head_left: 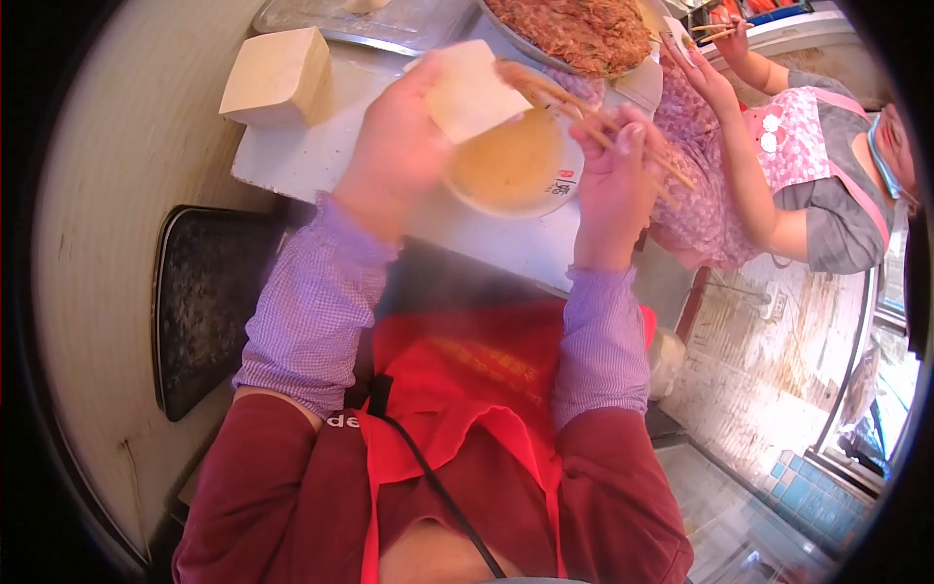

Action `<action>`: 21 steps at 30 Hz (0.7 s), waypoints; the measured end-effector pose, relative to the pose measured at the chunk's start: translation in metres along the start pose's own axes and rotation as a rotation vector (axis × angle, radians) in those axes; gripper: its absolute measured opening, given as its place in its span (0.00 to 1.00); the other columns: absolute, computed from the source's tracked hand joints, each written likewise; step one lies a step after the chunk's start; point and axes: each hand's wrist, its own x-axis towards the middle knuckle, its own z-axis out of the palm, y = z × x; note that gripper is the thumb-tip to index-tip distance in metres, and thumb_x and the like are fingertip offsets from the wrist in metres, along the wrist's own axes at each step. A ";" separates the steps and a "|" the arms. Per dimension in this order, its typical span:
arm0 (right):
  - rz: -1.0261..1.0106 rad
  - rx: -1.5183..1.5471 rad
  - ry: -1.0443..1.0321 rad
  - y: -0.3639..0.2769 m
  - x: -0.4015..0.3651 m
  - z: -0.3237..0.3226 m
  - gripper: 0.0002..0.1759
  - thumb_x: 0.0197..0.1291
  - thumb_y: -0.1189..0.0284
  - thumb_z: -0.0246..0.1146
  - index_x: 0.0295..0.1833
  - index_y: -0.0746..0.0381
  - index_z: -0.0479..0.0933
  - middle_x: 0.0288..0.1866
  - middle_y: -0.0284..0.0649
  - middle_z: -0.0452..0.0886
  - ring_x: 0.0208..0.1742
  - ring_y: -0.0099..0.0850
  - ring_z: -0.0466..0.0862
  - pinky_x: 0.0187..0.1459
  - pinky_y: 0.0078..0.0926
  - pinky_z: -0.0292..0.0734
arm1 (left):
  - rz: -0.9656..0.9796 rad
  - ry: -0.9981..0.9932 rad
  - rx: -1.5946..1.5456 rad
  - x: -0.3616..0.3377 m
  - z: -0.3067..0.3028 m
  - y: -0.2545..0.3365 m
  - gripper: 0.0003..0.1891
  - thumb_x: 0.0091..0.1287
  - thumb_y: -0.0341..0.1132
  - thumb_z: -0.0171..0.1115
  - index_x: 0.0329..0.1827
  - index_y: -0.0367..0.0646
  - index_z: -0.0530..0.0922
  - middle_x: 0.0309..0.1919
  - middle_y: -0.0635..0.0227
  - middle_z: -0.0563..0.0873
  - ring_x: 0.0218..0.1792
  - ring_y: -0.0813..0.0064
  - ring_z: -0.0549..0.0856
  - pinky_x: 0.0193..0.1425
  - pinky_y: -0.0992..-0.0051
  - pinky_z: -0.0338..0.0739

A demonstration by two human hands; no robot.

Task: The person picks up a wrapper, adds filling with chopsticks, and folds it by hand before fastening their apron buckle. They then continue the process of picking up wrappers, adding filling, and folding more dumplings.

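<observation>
My left hand (404, 136), blurred, holds a square pale wrapper (477, 92) above the table. In my right hand (618, 180) is a pair of chopsticks (574, 109), their tips over the wrapper's right edge with a bit of brownish filling on them. Below both hands stands a round white bowl (511, 170) of yellowish liquid. A large bowl of reddish-brown shredded filling (579, 34) is at the top. To the left rests a tall stack of square wrappers (279, 76).
A metal tray (389, 21) lies at the back left of the white table (341, 146). A dark tray (209, 311) leans against the left wall. At the right, a co-worker (798, 165) holds a wrapper and chopsticks.
</observation>
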 end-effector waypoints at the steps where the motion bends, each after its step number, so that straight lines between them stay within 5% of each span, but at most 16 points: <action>1: -0.186 -0.344 -0.172 0.003 -0.006 -0.001 0.09 0.62 0.75 0.58 0.45 0.69 0.75 0.40 0.45 0.78 0.38 0.32 0.81 0.43 0.28 0.80 | -0.137 -0.136 -0.394 0.002 -0.007 -0.004 0.23 0.74 0.40 0.39 0.63 0.29 0.61 0.58 0.50 0.72 0.60 0.57 0.73 0.67 0.58 0.65; 3: -0.575 -0.971 -0.460 -0.007 -0.021 0.019 0.04 0.55 0.81 0.62 0.37 0.66 0.79 0.37 0.43 0.80 0.38 0.32 0.80 0.41 0.25 0.77 | -0.057 -0.072 -0.266 0.005 -0.020 -0.009 0.22 0.74 0.40 0.39 0.62 0.30 0.62 0.58 0.50 0.72 0.60 0.57 0.73 0.67 0.58 0.65; 7: -0.533 -0.830 -0.436 -0.005 -0.023 0.006 0.08 0.60 0.75 0.57 0.40 0.70 0.77 0.36 0.46 0.78 0.39 0.36 0.81 0.41 0.30 0.80 | 0.219 0.165 0.254 0.013 -0.040 -0.009 0.19 0.73 0.36 0.41 0.60 0.32 0.64 0.57 0.52 0.73 0.59 0.58 0.73 0.67 0.59 0.65; 9: -0.281 -0.540 -0.234 -0.005 -0.026 -0.005 0.10 0.63 0.74 0.55 0.43 0.71 0.76 0.37 0.45 0.77 0.39 0.34 0.81 0.40 0.29 0.82 | 0.297 0.222 0.215 0.013 -0.039 -0.001 0.18 0.72 0.35 0.44 0.59 0.31 0.64 0.56 0.53 0.73 0.59 0.58 0.73 0.67 0.57 0.65; 10: -0.231 -0.530 -0.198 -0.005 -0.025 -0.008 0.08 0.64 0.78 0.53 0.44 0.71 0.75 0.39 0.42 0.75 0.37 0.28 0.81 0.37 0.27 0.84 | 0.309 0.250 0.252 0.011 -0.033 0.005 0.18 0.72 0.35 0.44 0.59 0.31 0.63 0.56 0.52 0.73 0.59 0.57 0.73 0.67 0.57 0.65; 14: -0.072 -0.659 -0.159 -0.006 -0.017 -0.013 0.10 0.66 0.77 0.51 0.45 0.72 0.74 0.40 0.43 0.73 0.38 0.32 0.81 0.37 0.29 0.84 | 0.331 0.306 0.170 0.009 -0.024 0.005 0.19 0.72 0.36 0.43 0.59 0.31 0.63 0.55 0.53 0.74 0.59 0.57 0.73 0.67 0.56 0.65; 18: -0.396 -0.423 -0.131 -0.006 -0.024 0.006 0.12 0.66 0.73 0.52 0.45 0.72 0.74 0.43 0.45 0.72 0.37 0.35 0.81 0.37 0.30 0.84 | 0.265 0.189 0.266 0.005 -0.009 -0.007 0.20 0.72 0.36 0.41 0.60 0.30 0.63 0.56 0.52 0.74 0.58 0.56 0.74 0.67 0.57 0.65; 21: -0.513 -0.571 -0.206 0.001 -0.020 0.012 0.13 0.65 0.72 0.54 0.44 0.72 0.74 0.39 0.47 0.73 0.38 0.36 0.82 0.38 0.33 0.85 | 0.217 0.114 0.589 -0.003 -0.001 -0.018 0.21 0.72 0.36 0.40 0.61 0.29 0.62 0.57 0.50 0.73 0.59 0.56 0.73 0.67 0.58 0.64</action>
